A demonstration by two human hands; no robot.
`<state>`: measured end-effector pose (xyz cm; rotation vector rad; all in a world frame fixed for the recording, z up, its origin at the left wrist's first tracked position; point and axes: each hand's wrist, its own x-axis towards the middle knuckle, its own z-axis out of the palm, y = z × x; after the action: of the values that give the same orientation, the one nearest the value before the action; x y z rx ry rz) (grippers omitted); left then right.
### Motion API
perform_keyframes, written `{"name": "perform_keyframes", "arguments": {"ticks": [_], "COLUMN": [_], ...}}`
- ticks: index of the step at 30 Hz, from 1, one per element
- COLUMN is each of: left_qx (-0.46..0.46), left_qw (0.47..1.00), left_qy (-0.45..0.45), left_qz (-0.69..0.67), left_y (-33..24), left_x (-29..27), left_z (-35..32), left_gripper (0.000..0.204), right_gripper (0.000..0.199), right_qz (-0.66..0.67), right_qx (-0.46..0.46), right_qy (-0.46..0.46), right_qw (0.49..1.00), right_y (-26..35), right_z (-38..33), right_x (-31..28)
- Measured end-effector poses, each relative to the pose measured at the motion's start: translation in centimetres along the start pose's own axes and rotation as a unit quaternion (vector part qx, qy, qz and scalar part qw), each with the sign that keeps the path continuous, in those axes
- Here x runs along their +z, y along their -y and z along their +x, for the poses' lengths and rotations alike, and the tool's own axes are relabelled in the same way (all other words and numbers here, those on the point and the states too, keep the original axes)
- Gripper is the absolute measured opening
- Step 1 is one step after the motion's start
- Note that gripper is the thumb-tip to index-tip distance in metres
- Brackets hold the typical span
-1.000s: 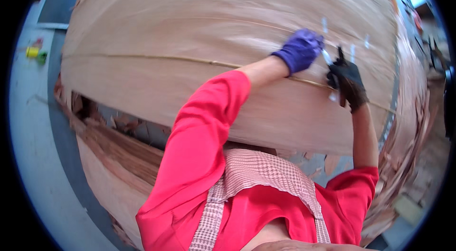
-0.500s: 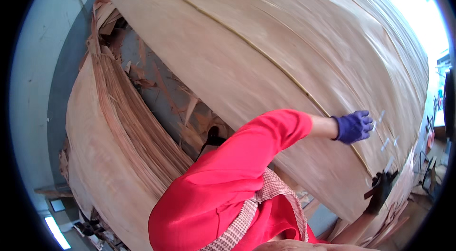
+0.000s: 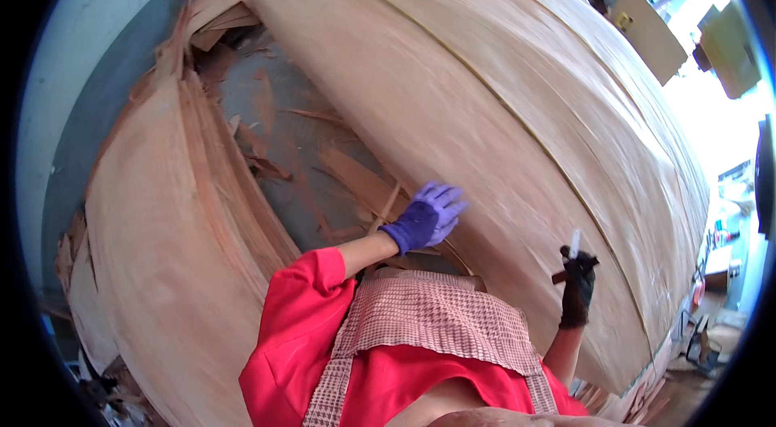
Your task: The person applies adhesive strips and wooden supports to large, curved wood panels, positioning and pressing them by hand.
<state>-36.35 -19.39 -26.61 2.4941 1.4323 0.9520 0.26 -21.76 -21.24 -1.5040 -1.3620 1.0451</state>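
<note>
My left hand, in a purple glove, hovers with fingers spread over the near edge of a large stack of thin wood veneer sheets. It holds nothing. My right hand, in a black glove, is raised in front of the same stack and grips a small knife-like tool with a pale blade pointing up. A second stack of veneer sheets lies to my left. I wear a red top and a checked apron.
Between the two stacks a grey floor is strewn with torn veneer scraps. A pale wall runs at the left. Boards and boxes stand at the far right, near bright light.
The view swung left. My left hand drew back from the far right of the big stack to its near edge. My right hand came up holding the tool.
</note>
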Motion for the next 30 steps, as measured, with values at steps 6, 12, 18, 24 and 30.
{"name": "perform_keyframes", "arguments": {"ticks": [6,12,18,24,30], "left_qx": [-0.145,-0.222,-0.287,-0.358,-0.379], "left_qw": [0.986,0.967,0.942,0.916,0.899], "left_qy": [-0.056,-0.077,-0.097,-0.098,-0.114], "left_qz": [0.064,0.103,0.144,0.154,0.188], "left_y": [9.8,21.6,35.3,44.0,56.7], "left_x": [-7.5,-13.6,-19.7,-25.0,-27.6], "left_z": [-8.2,-11.0,-10.4,-9.0,-6.6], "left_gripper": [0.035,0.035,0.034,0.038,0.047], "right_gripper": [0.018,0.019,0.023,0.028,0.024], "right_qz": [0.081,0.107,0.169,0.220,0.244], "right_qx": [-0.015,0.003,-0.024,0.025,0.123], "right_qy": [0.160,0.242,0.320,0.459,0.483], "right_qw": [0.984,0.964,0.932,0.860,0.832], "right_y": [7.6,12.2,13.8,18.9,23.1], "right_z": [7.4,14.1,23.7,31.3,35.0], "right_x": [19.3,34.4,49.8,59.7,69.1]}}
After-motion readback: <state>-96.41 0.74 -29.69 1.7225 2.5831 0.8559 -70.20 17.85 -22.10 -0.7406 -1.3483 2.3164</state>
